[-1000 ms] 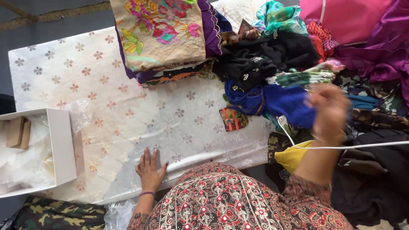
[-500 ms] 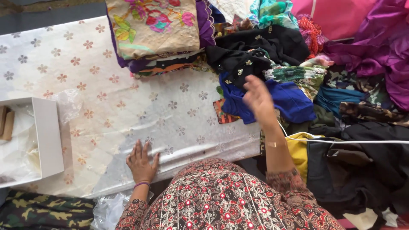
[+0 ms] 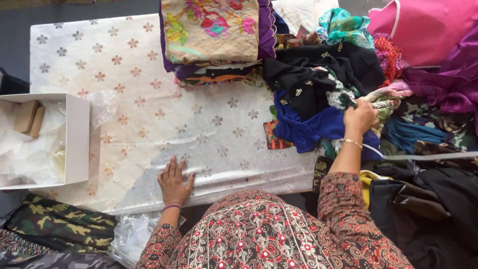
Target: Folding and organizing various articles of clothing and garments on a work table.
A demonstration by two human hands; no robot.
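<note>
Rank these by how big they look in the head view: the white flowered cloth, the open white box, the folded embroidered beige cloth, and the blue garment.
1. white flowered cloth
2. folded embroidered beige cloth
3. open white box, partly cut off at the frame edge, so unsure against the beige cloth
4. blue garment, partly covered

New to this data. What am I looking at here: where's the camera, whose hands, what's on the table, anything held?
There is no machine: a person works with two bare hands, and the one camera sits on their head, looking down. The left hand lies flat, fingers spread, on a white cloth with flower motifs that covers the table. The right hand reaches into a heap of mixed clothes and appears to close on a pale patterned piece. Behind lies a folded embroidered fabric. At the left edge stands an open white box with tissue paper and small brown blocks. Camouflage cloth lies at the lower left.
</note>
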